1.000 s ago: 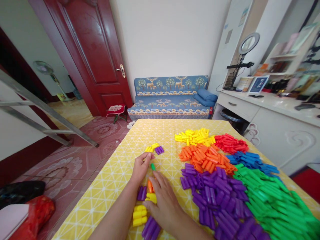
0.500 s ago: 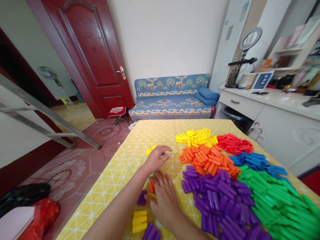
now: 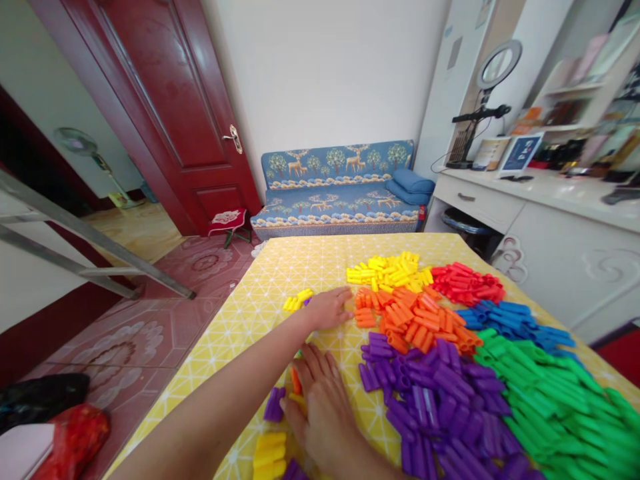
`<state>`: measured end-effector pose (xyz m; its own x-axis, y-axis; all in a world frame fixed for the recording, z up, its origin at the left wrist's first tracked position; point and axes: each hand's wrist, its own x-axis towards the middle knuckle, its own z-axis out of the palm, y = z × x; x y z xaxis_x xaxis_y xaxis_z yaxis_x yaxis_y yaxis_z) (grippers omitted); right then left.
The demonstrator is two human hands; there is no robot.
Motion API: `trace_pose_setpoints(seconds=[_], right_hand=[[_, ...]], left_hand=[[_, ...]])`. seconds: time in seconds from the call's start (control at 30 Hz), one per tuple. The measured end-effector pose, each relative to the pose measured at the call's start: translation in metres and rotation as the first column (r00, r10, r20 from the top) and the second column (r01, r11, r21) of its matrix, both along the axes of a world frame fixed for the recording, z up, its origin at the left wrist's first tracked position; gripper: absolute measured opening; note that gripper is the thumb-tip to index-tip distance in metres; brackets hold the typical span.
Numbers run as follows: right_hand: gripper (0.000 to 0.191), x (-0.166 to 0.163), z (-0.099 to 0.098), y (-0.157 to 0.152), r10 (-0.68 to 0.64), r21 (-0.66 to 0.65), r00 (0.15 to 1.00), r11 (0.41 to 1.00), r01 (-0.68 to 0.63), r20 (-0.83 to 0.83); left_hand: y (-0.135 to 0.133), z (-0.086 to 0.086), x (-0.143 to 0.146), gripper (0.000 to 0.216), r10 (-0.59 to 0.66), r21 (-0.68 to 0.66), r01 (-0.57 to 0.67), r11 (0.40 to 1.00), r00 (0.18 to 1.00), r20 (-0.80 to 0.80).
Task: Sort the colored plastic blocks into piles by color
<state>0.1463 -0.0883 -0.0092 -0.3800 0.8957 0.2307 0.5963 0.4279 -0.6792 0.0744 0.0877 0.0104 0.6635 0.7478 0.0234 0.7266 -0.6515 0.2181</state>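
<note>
My left hand (image 3: 327,309) reaches forward across the yellow tablecloth (image 3: 240,333), fingers stretched out toward the left edge of the orange pile (image 3: 410,320), just right of a small yellow and purple cluster (image 3: 297,301). My right hand (image 3: 320,397) lies flat, fingers spread, over a short row of joined pieces near me. An orange piece (image 3: 296,381), a purple piece (image 3: 273,404) and yellow pieces (image 3: 269,456) show around it. Neither hand visibly holds anything.
Sorted piles of plastic tube pieces cover the table's right half: yellow (image 3: 387,272), red (image 3: 465,283), blue (image 3: 510,321), purple (image 3: 435,400), green (image 3: 555,393). A blue sofa (image 3: 340,190) stands beyond, a white cabinet (image 3: 550,240) at right, a red door (image 3: 170,113) and ladder (image 3: 75,247) at left.
My left hand has moved forward and right, from the row near me past the small cluster to the orange pile's edge. My right hand stayed flat on the row. The view shifted slightly.
</note>
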Motion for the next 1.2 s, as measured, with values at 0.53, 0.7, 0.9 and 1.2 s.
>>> trace_pose_setpoints(seconds=[0.53, 0.7, 0.9, 1.2], right_hand=[[0.054, 0.003, 0.0, 0.005, 0.04, -0.041, 0.999, 0.998, -0.039, 0.011], [0.052, 0.005, -0.007, 0.005, 0.045, -0.02, 0.998, 0.999, -0.044, 0.034], [0.045, 0.003, -0.003, 0.001, -0.024, -0.006, 1.0, 1.0, 0.024, 0.007], [0.039, 0.0, 0.0, 0.0, -0.036, 0.034, 0.999, 0.999, 0.037, -0.028]], left_hand=[[0.075, 0.005, 0.008, 0.067, 0.506, -0.004, -0.513, 0.858, 0.846, -0.167], [0.081, 0.013, -0.014, 0.068, 0.653, 0.01, -0.67, 0.742, 0.719, -0.239], [0.078, 0.017, -0.039, 0.057, 0.667, 0.035, -0.687, 0.726, 0.69, -0.282], [0.05, 0.038, -0.01, 0.044, 0.376, 0.006, -0.378, 0.926, 0.918, -0.129]])
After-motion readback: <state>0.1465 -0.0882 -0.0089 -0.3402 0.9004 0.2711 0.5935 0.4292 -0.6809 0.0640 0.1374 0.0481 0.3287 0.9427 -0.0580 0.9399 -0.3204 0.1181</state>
